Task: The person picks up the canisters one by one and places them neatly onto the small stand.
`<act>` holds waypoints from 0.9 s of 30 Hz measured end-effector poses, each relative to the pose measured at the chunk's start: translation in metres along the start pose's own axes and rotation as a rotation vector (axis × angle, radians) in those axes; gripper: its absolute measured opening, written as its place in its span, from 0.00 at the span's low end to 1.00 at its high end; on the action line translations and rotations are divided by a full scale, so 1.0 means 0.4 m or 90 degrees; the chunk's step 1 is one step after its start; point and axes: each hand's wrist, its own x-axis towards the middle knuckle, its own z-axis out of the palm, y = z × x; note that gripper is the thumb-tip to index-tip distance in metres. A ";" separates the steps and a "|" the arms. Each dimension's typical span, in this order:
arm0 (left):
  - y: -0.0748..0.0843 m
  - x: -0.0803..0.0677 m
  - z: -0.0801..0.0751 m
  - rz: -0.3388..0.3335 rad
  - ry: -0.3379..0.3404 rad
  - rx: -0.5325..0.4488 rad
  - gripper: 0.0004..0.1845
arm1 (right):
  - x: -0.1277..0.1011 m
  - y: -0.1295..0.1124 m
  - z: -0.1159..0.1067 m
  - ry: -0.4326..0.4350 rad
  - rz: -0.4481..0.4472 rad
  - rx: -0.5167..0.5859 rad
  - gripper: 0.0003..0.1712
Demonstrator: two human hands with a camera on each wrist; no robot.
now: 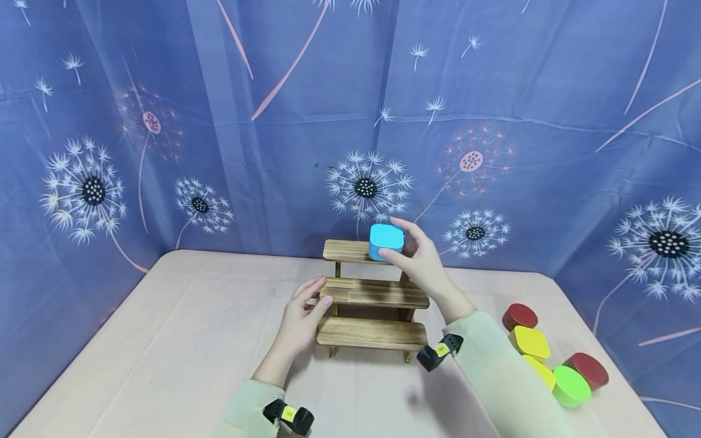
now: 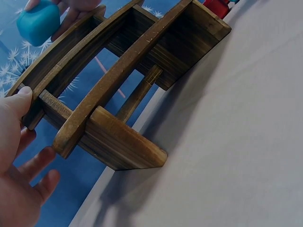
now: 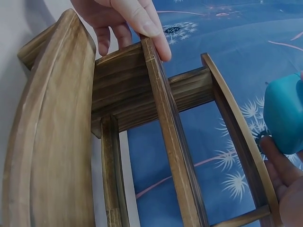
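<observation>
Three-tiered wooden rack (image 1: pixel 374 293) mid-frame on pale pink table (image 1: pixel 164 340) before dandelion-print blue curtain (image 1: pixel 219 121), steadied by relaxed left hand (image 1: pixel 300 316), right hand (image 1: pixel 418 258) pinching turquoise block (image 1: pixel 386 241).

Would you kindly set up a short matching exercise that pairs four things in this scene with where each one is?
Things:
1. cyan block
2. left hand
3. green disc
4. wooden step shelf

Places:
A. on the table, out to the right beside the red and yellow pieces
B. at the top step, held by the right hand
C. standing in the middle of the table
D. touching the left end of the middle step

Pairs: 1-B, 2-D, 3-A, 4-C
</observation>
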 end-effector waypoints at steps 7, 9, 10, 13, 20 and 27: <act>-0.004 0.001 0.000 0.004 0.001 -0.003 0.25 | 0.009 -0.003 0.019 0.001 -0.011 -0.003 0.38; -0.003 0.001 0.000 0.010 0.002 -0.002 0.25 | 0.012 -0.004 0.023 -0.003 -0.016 0.001 0.37; -0.002 0.001 0.000 0.006 0.002 -0.001 0.24 | 0.013 -0.005 0.025 -0.007 -0.019 0.004 0.37; -0.001 0.000 0.000 0.000 0.002 -0.002 0.24 | 0.017 -0.007 0.029 -0.018 -0.022 0.010 0.37; 0.068 -0.013 -0.011 -0.011 -0.003 -0.009 0.24 | 0.028 -0.006 0.038 -0.025 -0.002 -0.005 0.37; 0.097 -0.016 -0.016 -0.010 -0.003 -0.007 0.23 | 0.043 -0.006 0.049 -0.027 -0.009 0.008 0.36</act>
